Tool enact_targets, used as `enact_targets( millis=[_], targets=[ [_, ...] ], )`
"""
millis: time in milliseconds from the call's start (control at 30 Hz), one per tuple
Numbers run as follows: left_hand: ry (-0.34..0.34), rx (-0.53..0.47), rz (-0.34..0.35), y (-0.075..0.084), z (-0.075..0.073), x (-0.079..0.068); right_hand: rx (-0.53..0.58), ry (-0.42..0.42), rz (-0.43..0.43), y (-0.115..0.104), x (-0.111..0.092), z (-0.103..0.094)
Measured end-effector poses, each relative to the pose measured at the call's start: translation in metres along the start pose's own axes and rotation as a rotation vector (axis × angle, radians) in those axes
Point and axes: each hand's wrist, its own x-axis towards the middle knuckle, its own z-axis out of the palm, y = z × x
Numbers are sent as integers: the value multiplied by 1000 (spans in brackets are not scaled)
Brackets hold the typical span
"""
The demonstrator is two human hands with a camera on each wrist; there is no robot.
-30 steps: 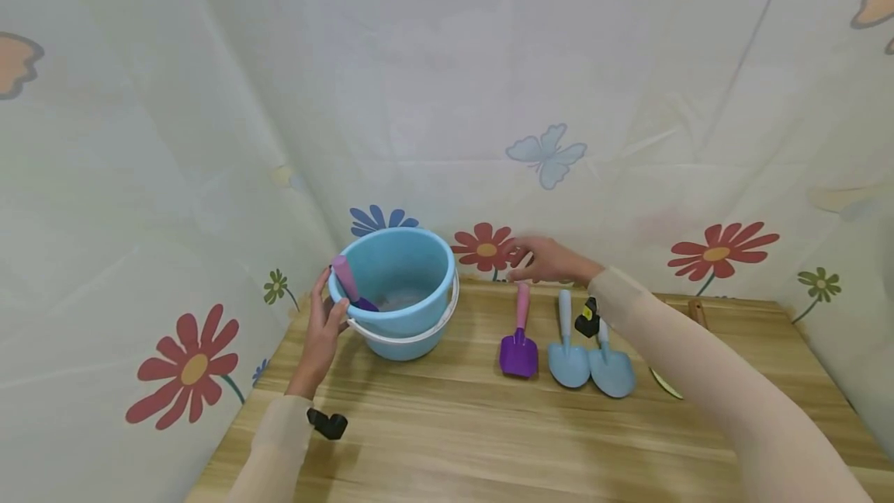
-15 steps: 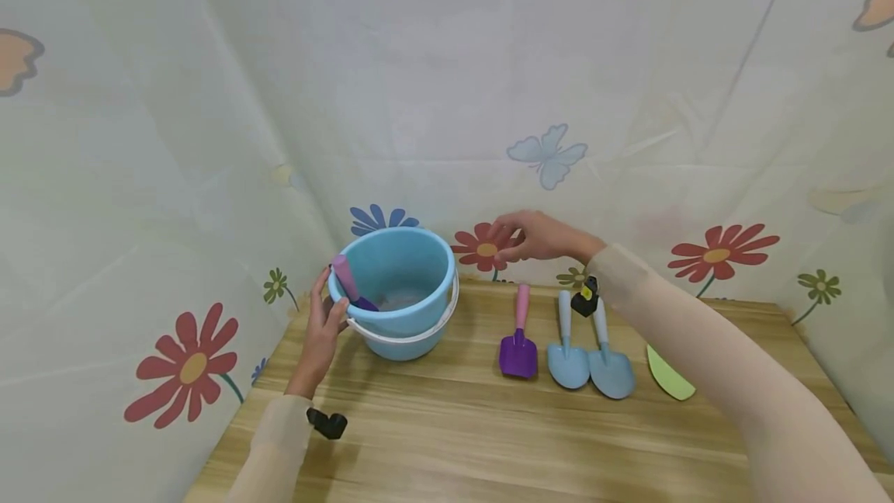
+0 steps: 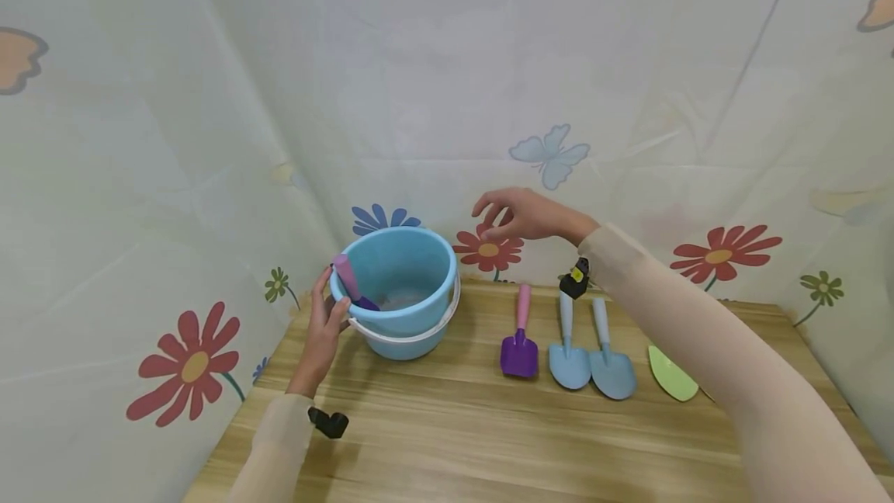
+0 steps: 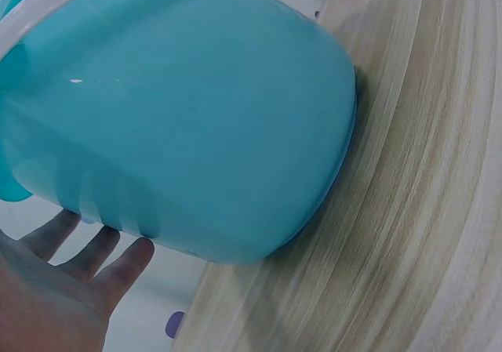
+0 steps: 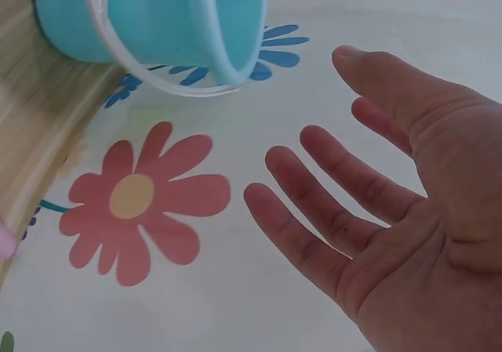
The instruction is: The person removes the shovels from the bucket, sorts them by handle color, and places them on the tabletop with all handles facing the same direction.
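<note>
A light blue bucket point(image 3: 405, 324) with a white handle stands upright on the table. My left hand point(image 3: 323, 336) holds it at the left of its rim; in the left wrist view the fingertips point(image 4: 141, 246) meet its outer wall. Inside leans a toy shovel point(image 3: 345, 274), its pink grip at the rim and purple blade low. My right hand point(image 3: 527, 213) is in the air right of the bucket, loosely curved and holding nothing. Below it on the table point(image 3: 433, 425) lies another pink-handled purple shovel point(image 3: 520, 352), beside two blue shovels point(image 3: 569, 363) with pale handles.
A light green blade-like piece point(image 3: 673, 376) lies right of the blue shovels, partly hidden by my right sleeve point(image 3: 684, 324). A flower-printed white cloth point(image 3: 433, 84) hangs behind the table and along its sides.
My right hand has risen and moved left, away from the purple shovel on the table, so more of the green piece shows. My left hand and the bucket stay in place.
</note>
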Motion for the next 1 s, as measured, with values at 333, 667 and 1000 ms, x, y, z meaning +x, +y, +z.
enact_targets(
  millis=[333,667,1000],
  targets=[
    [4,-12,12,1,2,0,-8,21,2,-20,21,-2],
    [11,-5,6,1,4,0,31,20,-10,-30,38,2],
    [6,-4,-3,0,6,0,115,5,2,-33,56,6]
  ],
)
